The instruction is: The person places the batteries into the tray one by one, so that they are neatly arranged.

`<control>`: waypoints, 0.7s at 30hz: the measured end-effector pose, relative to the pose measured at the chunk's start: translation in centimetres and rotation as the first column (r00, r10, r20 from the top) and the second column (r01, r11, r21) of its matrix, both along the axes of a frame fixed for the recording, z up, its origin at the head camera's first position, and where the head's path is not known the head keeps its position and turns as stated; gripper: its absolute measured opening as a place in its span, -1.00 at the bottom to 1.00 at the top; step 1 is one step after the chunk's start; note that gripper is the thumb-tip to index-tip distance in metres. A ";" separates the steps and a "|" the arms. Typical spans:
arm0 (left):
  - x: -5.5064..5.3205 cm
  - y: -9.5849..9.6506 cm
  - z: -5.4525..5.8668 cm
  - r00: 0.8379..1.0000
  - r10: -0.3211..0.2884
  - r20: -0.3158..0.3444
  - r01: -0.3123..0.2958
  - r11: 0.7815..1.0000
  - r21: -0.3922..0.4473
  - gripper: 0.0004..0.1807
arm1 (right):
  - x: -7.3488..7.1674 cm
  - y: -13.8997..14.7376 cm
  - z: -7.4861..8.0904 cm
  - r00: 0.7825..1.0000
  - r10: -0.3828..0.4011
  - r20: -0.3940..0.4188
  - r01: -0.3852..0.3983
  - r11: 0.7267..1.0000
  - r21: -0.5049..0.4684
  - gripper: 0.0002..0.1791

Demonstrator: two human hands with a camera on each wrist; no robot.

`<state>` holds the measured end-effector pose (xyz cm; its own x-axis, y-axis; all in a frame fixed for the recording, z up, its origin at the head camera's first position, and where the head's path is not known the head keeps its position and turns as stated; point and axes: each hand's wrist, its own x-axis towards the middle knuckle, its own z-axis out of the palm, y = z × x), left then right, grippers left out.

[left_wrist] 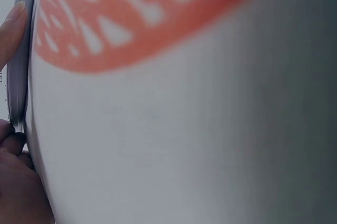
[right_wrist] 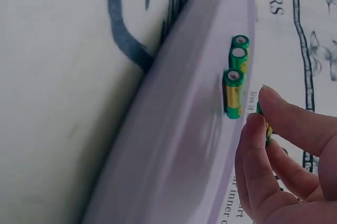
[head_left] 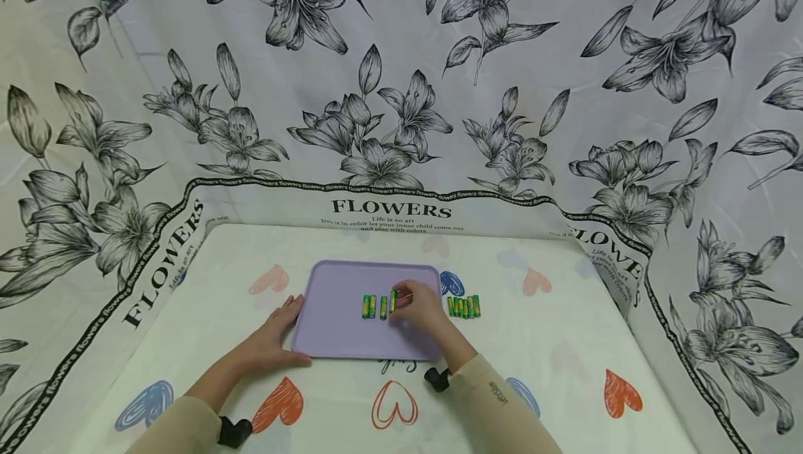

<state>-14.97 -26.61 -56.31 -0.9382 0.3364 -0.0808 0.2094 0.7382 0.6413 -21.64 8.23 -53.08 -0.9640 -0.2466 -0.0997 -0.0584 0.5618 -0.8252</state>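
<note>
A lilac tray (head_left: 341, 340) lies on the table, and my left hand (head_left: 274, 337) rests against its left edge, thumb at the near corner and fingers spread along the side. Between the thumb and fingers of my right hand (head_left: 423, 309), a green and yellow battery (head_left: 393, 300) is pinched above the tray. The right wrist view shows that battery (right_wrist: 268, 132) mostly covered by the fingertips. Three more batteries stand out on the tray just left of it: a close pair (head_left: 369, 307) and a single one (head_left: 383, 308), roughly parallel.
Right of the tray, several batteries (head_left: 463, 307) lie side by side in a row on the heart-printed tablecloth (head_left: 502, 349). A flower-printed curtain (head_left: 389, 147) rises behind the table and along both sides. Dark wrist devices (head_left: 235, 433) sit near both sleeves.
</note>
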 end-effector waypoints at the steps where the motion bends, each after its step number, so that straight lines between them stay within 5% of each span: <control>1: 0.0 0.0 0.0 1.000 -0.002 -0.002 0.002 1.000 0.002 0.43 | 0.0 -0.1 -0.1 1.000 -0.002 0.001 0.002 1.000 0.001 -0.37; 21: -0.2 0.1 -0.3 1.000 -0.006 -0.012 0.006 1.000 0.012 0.44 | 0.0 -1.7 -1.5 1.000 0.003 0.010 -0.004 0.997 0.074 -0.36</control>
